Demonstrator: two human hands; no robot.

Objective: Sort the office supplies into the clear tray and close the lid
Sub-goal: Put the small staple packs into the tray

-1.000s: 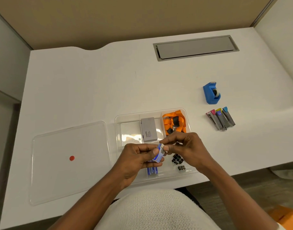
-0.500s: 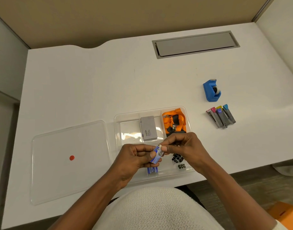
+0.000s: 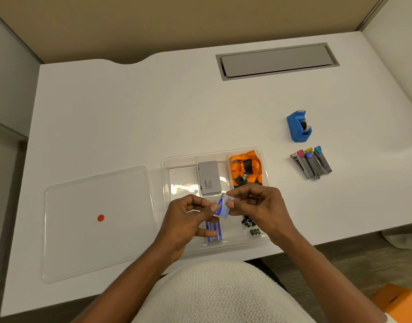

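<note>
Head view:
Left hand (image 3: pixel 188 220): fingers curled, thumb pinching the small blue box (image 3: pixel 223 206) from the left.
Right hand (image 3: pixel 258 206): fingertips closed on the same box from the right.
Small blue box: held tilted, just above the clear tray (image 3: pixel 177 164).
Clear tray: on the white worktop (image 3: pixel 130 113), holding a grey box (image 3: pixel 209 177), orange lanyard (image 3: pixel 245 169), black binder clips (image 3: pixel 251 227) and blue packets (image 3: pixel 214 234) in separate compartments.
Lid (image 3: pixel 95 229): flat on the worktop, just left of the tray.
Tape dispenser (image 3: pixel 298 128): well right of the tray.
Staplers (image 3: pixel 312 163): near the dispenser, outside the tray.
</note>
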